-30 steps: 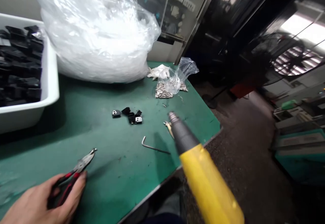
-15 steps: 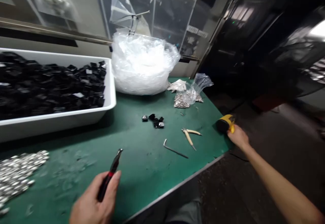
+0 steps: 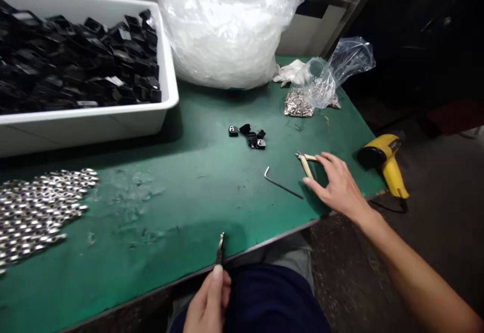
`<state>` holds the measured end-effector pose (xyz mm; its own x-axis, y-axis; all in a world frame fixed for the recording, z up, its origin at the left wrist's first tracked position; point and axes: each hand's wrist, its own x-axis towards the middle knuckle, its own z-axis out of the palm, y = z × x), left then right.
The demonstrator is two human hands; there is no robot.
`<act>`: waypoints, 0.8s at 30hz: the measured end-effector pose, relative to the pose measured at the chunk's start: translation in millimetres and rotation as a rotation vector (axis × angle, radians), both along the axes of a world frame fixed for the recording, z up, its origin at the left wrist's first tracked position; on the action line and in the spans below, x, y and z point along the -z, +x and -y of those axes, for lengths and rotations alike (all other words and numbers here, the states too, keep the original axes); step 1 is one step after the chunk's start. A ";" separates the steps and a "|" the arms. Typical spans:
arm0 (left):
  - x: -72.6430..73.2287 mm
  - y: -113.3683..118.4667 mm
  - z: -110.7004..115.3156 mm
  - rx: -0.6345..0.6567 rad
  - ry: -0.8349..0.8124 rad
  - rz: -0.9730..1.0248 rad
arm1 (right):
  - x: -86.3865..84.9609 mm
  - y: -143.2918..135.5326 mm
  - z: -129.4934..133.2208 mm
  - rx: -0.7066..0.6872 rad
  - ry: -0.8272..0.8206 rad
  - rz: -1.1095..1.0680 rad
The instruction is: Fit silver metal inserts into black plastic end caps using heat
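Low at the table's front edge, my left hand [image 3: 209,300] is closed on a slim dark-handled tool [image 3: 220,250] with a small metal tip, whose exact kind I cannot make out. My right hand [image 3: 340,187] reaches over the table, thumb and fingers apart at the handles of small pliers with cream grips [image 3: 305,165]. Its fingertips are at the grips; whether they touch is unclear. Left of that hand lies a hex key [image 3: 283,187]. Several small black parts [image 3: 252,140] sit further back, some with a metal face.
A white bin [image 3: 168,71] full of black parts stands at left. Shiny metal pieces [image 3: 41,207] lie in front of it. Behind are a big clear bag [image 3: 227,36] and a bag of small metal pieces [image 3: 298,104]. A yellow heat gun [image 3: 391,164] rests at the right edge.
My right hand has let go of the heat gun and moved left to the pliers. My left hand, with its tool, has moved right and nearer the front edge. The view has tilted down.
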<state>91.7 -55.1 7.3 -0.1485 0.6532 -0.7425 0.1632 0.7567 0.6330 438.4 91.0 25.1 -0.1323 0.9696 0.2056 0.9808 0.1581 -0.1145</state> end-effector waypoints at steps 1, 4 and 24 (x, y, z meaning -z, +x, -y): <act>0.9 0.5 0.9 -0.009 0.006 0.003 | 4.8 -1.7 -7.9 -0.002 -0.038 0.023; 0.6 2.1 7.5 -0.010 0.063 0.010 | 12.0 6.1 -24.6 0.014 -0.117 0.048; -2.9 5.3 15.7 0.028 0.010 0.187 | -62.2 -180.6 50.8 0.064 -1.257 -0.583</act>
